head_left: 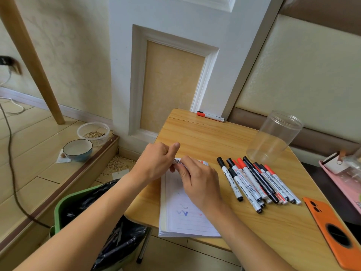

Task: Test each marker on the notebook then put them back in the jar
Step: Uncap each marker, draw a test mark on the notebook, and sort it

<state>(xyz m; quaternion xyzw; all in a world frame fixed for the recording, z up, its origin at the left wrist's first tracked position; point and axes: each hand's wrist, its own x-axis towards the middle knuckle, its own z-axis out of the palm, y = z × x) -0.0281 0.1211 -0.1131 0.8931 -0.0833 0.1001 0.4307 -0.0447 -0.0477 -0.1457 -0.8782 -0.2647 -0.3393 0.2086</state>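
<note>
A small counter point(205, 137) of pale wood-grain laminate with rounded corners carries an open lined notebook point(187, 218), its white page bearing faint blue and red scribbles. Above the notebook's far edge the two hands meet on one marker point(178, 161), a slim white barrel with black print and a trace of red at its right end. The left hand point(154, 161) has its fingers curled about the left end, thumb raised; the right hand point(199, 180) pinches the barrel from the right and hides most of it. Whether the cap is on cannot be told.

To the right of the hands lies a loose pile of markers point(257, 182), white barrels with black or red caps, overlapping in a fan. Just beyond the pile stands the jar point(275, 135), a clear plastic cylinder, open-topped. A single red-capped marker point(210, 116) rests at the counter's far edge against the white wall panel. An orange phone point(332, 231) lies face down at the near right corner. Left of the counter, on the floor, stands a green bin point(64, 204) lined with black plastic; farther left are a ceramic bowl point(77, 150) and a clear tub point(93, 133) holding grain.
</note>
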